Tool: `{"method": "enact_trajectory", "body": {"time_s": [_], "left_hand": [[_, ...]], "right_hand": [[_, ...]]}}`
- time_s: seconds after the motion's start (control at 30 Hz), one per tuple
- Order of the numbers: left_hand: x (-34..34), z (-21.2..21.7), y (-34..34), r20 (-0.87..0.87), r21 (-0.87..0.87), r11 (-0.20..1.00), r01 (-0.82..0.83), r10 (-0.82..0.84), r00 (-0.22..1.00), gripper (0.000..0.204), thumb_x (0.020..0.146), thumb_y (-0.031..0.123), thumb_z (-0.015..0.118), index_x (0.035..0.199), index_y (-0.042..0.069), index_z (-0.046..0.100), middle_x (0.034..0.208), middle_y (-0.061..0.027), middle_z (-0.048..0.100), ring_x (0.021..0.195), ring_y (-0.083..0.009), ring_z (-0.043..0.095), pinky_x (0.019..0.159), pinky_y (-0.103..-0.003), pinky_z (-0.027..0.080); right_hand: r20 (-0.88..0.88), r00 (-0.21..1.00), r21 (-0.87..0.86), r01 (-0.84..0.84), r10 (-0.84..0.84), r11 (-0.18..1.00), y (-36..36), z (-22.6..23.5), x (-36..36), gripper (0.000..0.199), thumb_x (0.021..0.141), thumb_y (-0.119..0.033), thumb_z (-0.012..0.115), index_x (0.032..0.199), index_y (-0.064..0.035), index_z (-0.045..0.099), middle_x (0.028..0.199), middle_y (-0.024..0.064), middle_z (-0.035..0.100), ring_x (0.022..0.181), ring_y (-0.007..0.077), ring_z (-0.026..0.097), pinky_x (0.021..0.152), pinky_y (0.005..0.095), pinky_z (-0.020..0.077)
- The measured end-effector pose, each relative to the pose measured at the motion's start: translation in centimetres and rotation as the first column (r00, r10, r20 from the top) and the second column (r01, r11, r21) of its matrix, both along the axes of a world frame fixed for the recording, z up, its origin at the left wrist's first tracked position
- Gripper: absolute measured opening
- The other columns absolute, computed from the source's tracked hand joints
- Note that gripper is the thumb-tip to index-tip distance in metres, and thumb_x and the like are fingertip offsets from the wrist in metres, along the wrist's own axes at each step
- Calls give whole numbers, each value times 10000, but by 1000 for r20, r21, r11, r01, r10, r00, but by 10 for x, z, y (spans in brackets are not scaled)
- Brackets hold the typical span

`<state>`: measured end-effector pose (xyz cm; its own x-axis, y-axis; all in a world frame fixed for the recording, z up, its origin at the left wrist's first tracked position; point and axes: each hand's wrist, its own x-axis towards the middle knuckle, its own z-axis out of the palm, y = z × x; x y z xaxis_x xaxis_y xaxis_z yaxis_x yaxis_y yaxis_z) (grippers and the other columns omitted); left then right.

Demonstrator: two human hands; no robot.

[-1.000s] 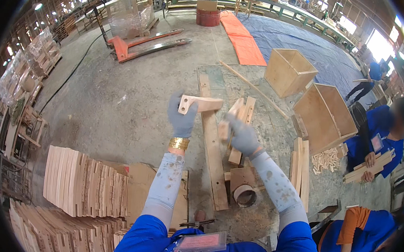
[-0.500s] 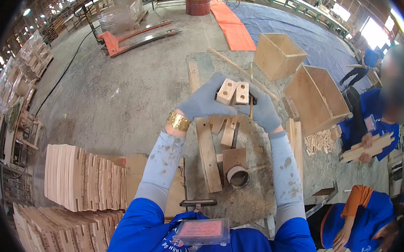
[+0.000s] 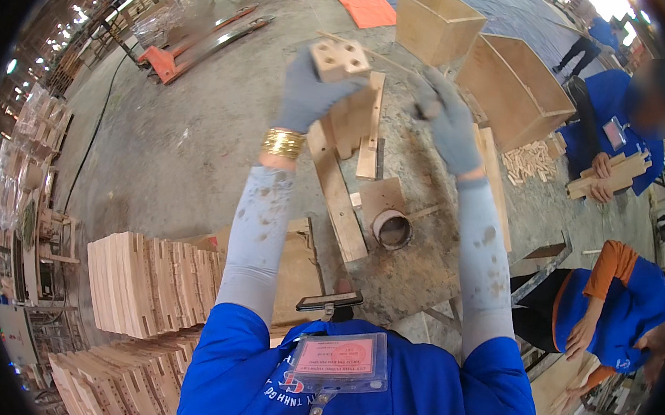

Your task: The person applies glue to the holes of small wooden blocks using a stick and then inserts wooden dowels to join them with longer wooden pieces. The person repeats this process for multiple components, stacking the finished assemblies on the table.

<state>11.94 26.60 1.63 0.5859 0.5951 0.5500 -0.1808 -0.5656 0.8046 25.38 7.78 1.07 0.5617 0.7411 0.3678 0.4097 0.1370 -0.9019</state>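
Observation:
My left hand (image 3: 309,94), in a grey glove, grips two pale wooden blocks (image 3: 340,60) side by side. Their upturned ends show round drilled holes. To the right, apart from the blocks, is my gloved right hand (image 3: 445,121). Its fingers are curled and blurred, and what they hold is hidden. Below the hands a long wooden bar (image 3: 339,196) lies slanting on the worktop, with shorter wooden pieces (image 3: 369,152) beside it. Nearer me a round, dark-lined pot (image 3: 392,231) rests against a small square board (image 3: 380,194).
Two open plywood boxes (image 3: 514,85) and a heap of dowels (image 3: 528,161) are at the right. A co-worker (image 3: 623,135) there holds wooden strips (image 3: 608,174); another person (image 3: 611,304) is nearer. Stacked slats (image 3: 150,283) stand at lower left, an orange pallet jack (image 3: 165,61) farther back.
My hands have moved apart. The left has kept the two blocks and tilted them; the right has drawn away to the right. The whole view has shifted, with the surroundings higher in the picture.

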Motion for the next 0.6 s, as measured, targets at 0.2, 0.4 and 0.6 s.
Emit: {"method": "enact_trajectory", "body": {"time_s": [0.2,0.4,0.6], "left_hand": [[-81,70,-69,241,-115,993,-32,59,969,535,603,93,792,1049,-36,524,930,-110,629,819,-165,621,689,-279,529],[-151,82,-164,78,-222,968,-113,133,988,599,573,91,810,1071,-39,504,944,-104,617,815,-160,616,703,-278,528],[-160,23,-249,-60,-30,975,-221,219,974,686,523,197,868,1047,-17,480,920,-86,607,803,-157,611,684,-286,521]], "right_hand": [[592,804,-245,254,-64,936,-135,-59,-13,232,888,-170,493,991,-4,618,703,63,590,565,159,523,503,285,418],[44,995,-368,102,-92,924,-150,-110,-62,106,802,-122,605,822,-31,656,703,159,609,628,284,599,550,321,453],[484,875,-284,154,3,946,-142,-167,-59,235,836,-225,556,759,-16,632,671,133,602,600,278,578,554,355,446]]}}
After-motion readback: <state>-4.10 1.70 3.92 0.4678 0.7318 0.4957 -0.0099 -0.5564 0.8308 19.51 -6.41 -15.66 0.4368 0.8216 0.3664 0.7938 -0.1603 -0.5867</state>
